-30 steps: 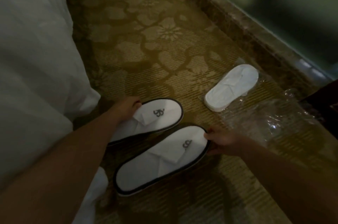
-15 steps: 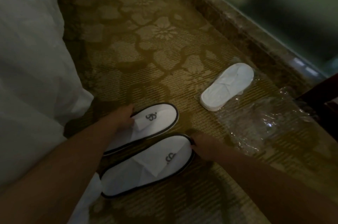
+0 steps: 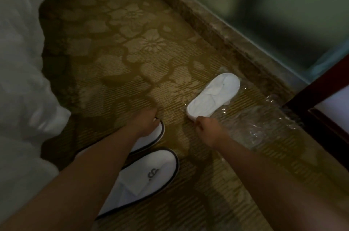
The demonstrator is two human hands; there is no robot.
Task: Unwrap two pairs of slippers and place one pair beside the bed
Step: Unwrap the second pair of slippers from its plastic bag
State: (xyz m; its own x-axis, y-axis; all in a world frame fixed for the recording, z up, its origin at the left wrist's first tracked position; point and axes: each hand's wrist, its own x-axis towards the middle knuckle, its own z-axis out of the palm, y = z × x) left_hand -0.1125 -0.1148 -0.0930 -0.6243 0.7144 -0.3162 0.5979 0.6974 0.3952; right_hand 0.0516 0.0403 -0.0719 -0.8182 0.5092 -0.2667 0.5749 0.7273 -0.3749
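Note:
Two unwrapped white slippers with dark trim lie side by side on the carpet next to the bed. The near slipper [image 3: 151,178] shows a logo. My left forearm covers most of the far slipper [image 3: 157,136], and my left hand [image 3: 145,122] grips its toe end. A second pair of slippers [image 3: 215,94], still in clear plastic, lies further right. My right hand [image 3: 205,129] pinches the near end of that wrapped pair. An empty clear wrapper [image 3: 264,125] lies crumpled to the right of it.
White bedding [image 3: 22,79] hangs down along the left. A stone ledge [image 3: 217,28] runs diagonally under a green wall at the right. Dark wooden furniture [image 3: 321,123] stands at the right edge. Patterned carpet [image 3: 122,51] stretches ahead.
My right hand let go of the near unwrapped slipper and moved right to the wrapped pair, closing on its near end. My left hand slid toward the far slipper's toe. The view shifted.

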